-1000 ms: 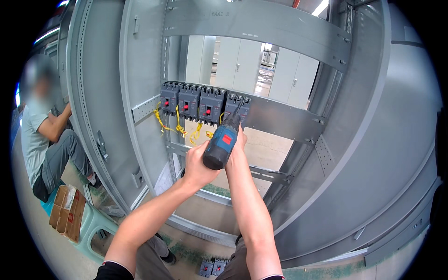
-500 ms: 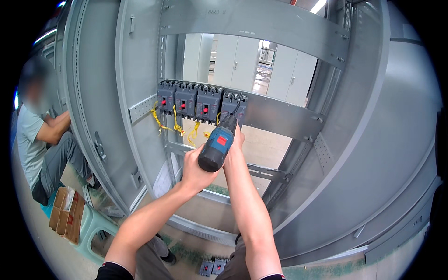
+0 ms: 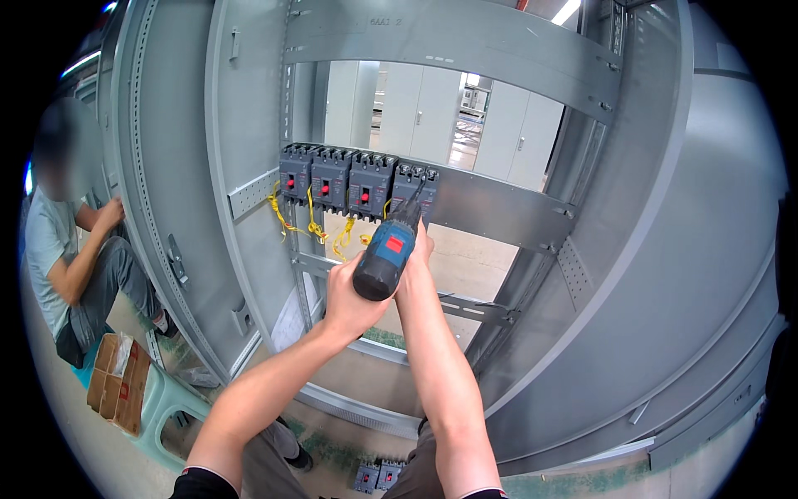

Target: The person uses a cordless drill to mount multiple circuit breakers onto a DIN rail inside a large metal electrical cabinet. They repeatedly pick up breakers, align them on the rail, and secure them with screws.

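A blue-and-black cordless drill (image 3: 386,258) points up and away from me, its long bit reaching the top of the rightmost circuit breaker (image 3: 425,188). My left hand (image 3: 350,301) is closed around the drill below its body, the handle itself hidden. Alongside the drill's front end, just under that breaker, is my right hand (image 3: 421,252). The drill covers most of its fingers, so its hold cannot be made out. Three more dark grey breakers with red switches, including a circuit breaker (image 3: 371,176), stand in a row to the left. Yellow wires (image 3: 316,226) hang beneath them.
A grey metal cabinet frame surrounds the work, with a crossbar (image 3: 499,200) behind the breakers. Loose breakers (image 3: 378,476) lie on the floor near my feet. At left, a cardboard box (image 3: 120,382) rests on a pale green stool (image 3: 170,412), near a seated person (image 3: 66,249).
The drill and both my hands stay almost in place, with the bit still at the rightmost breaker. At left, the seated person has leaned back slightly and raised a forearm.
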Demonstrator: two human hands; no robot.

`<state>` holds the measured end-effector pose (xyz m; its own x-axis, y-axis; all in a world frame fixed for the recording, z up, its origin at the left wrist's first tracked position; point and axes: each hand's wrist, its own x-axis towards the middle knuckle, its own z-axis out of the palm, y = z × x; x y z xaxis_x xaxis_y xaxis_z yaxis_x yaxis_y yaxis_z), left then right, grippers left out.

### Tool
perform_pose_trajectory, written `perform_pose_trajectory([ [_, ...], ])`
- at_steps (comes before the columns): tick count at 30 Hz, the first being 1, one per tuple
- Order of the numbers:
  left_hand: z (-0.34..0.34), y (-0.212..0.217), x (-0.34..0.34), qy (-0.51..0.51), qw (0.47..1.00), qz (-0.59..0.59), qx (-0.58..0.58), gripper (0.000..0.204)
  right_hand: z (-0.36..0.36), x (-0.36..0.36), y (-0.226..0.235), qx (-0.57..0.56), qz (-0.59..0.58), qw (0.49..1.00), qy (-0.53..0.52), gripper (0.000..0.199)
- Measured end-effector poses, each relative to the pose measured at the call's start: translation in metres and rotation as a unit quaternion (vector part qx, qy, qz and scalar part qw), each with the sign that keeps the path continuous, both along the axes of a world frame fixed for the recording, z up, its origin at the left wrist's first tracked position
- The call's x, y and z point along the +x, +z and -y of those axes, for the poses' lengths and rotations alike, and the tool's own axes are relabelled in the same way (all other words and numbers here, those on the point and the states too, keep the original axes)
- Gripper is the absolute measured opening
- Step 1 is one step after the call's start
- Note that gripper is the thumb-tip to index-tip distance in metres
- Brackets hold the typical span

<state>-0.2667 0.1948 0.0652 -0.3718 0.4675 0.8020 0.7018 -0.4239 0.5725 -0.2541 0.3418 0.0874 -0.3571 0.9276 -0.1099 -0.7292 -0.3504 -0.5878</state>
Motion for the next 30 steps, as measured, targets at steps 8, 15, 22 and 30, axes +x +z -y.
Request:
perform_pose_trajectory([
  [8, -0.003, -0.002, -0.003, -0.016, 1.000, 0.005, 0.011, 0.024, -0.001, -0.001, 0.000, -0.003, -0.017, 1.000, 0.004, 0.027],
  [15, 0.000, 0.001, -0.001, -0.010, 1.000, -0.003, 0.003, 0.023, 0.004, 0.001, 0.004, -0.008, -0.007, 1.000, -0.009, 0.030],
  [22, 0.001, 0.006, 0.004, -0.009, 1.000, 0.013, -0.006, 0.022, -0.004, 0.000, -0.002, 0.003, -0.006, 1.000, -0.010, 0.032],
  [30, -0.006, 0.001, 0.003, 0.025, 0.996, -0.039, 0.070, 0.018, -0.001, 0.000, -0.004, 0.015, 0.020, 1.000, -0.012, 0.036],
])
